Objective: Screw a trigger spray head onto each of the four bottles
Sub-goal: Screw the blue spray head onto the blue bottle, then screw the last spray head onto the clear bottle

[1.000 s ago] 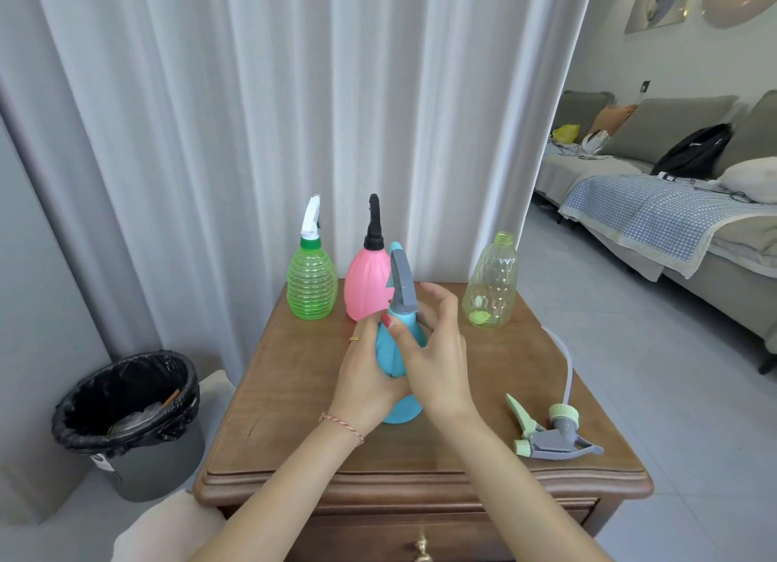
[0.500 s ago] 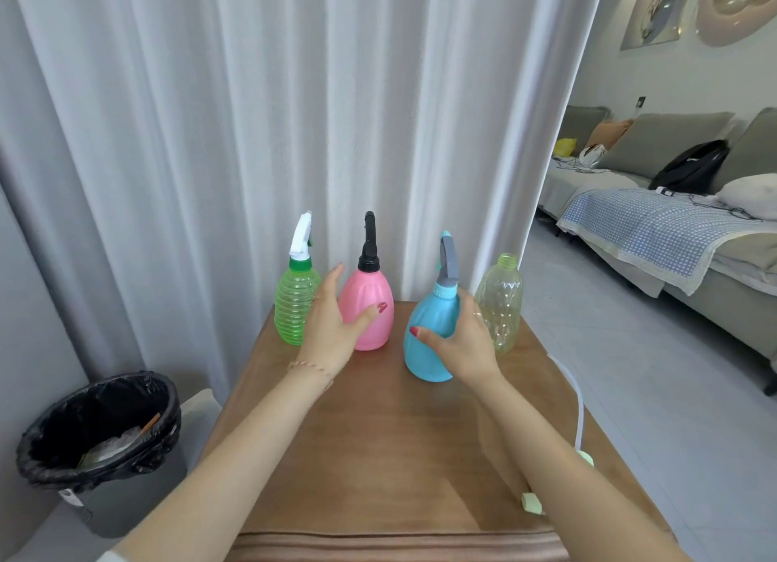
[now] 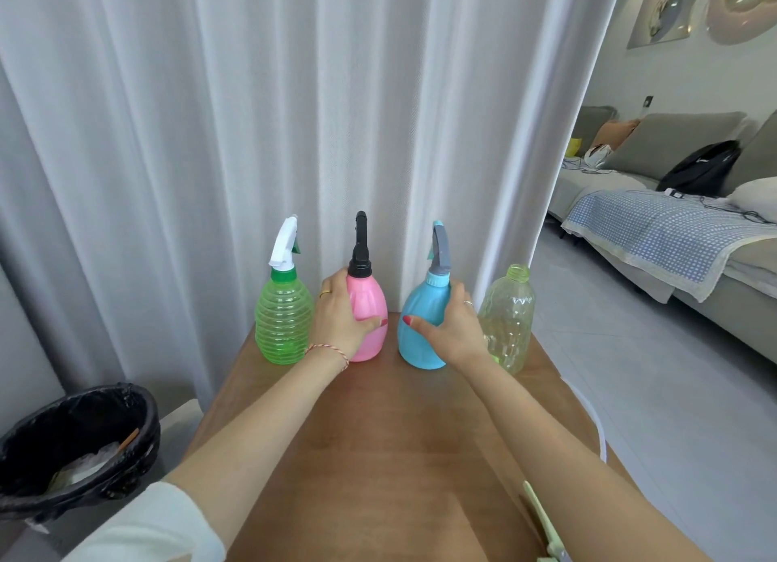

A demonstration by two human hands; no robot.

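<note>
Four bottles stand in a row at the far edge of the wooden table (image 3: pixel 378 456). The green ribbed bottle (image 3: pixel 282 322) carries a white spray head. Beside it the pink bottle (image 3: pixel 370 309) has a black head, and my left hand (image 3: pixel 338 317) wraps around its left side. The blue bottle (image 3: pixel 420 330) wears a grey-and-blue head; my right hand (image 3: pixel 452 330) grips its right side. At the far right the clear yellowish bottle (image 3: pixel 508 317) has an open neck with no head. A loose pale green spray head (image 3: pixel 544 528) lies near my right forearm, partly hidden.
A white curtain hangs right behind the bottles. A bin with a black liner (image 3: pixel 80 444) stands on the floor to the left. A thin white tube (image 3: pixel 588 414) curves off the table's right edge. A sofa with a blue blanket (image 3: pixel 672 233) fills the right.
The blue bottle went from in front of me to the back row beside the pink one. My left hand left it and closed around the pink bottle. The view moved forward.
</note>
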